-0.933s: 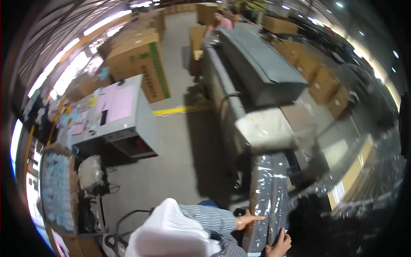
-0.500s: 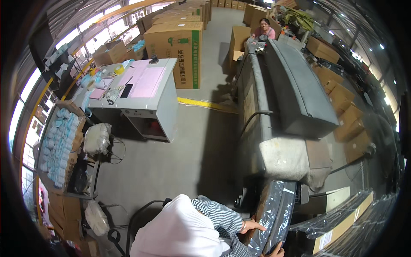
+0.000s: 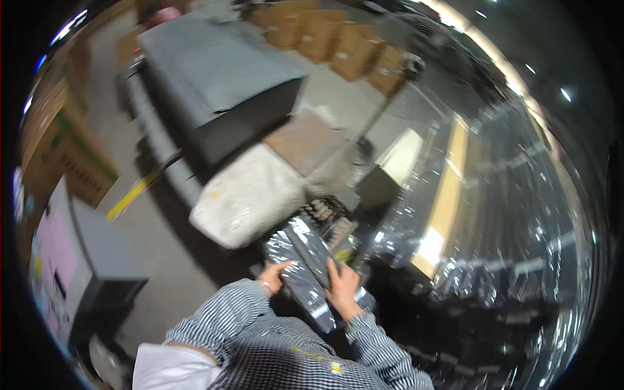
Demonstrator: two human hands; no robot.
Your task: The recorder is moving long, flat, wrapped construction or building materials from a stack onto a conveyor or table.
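Two long dark packages in shiny clear plastic film lie side by side, sloping from the machine's end toward me; the left package (image 3: 302, 287) and the right package (image 3: 313, 244) touch along their length. My left hand (image 3: 272, 276) is closed on the left package's outer edge, thumb on top. My right hand (image 3: 343, 287) grips the right package from its other side, fingers partly hidden beneath. Just beyond the far ends is a pale cloth-covered pad (image 3: 250, 195) at the end of a long grey machine (image 3: 214, 71).
To the right, many film-wrapped dark lengths (image 3: 507, 214) are stacked, with a tan cardboard strip (image 3: 445, 195) among them. A grey desk (image 3: 107, 240) stands at the left, with a large carton (image 3: 68, 149) behind it. More cartons (image 3: 354, 49) line the far floor.
My view has swung right and down, so the machine and desk appear farther left. Both hands remain on the wrapped packages, which now show more fully.
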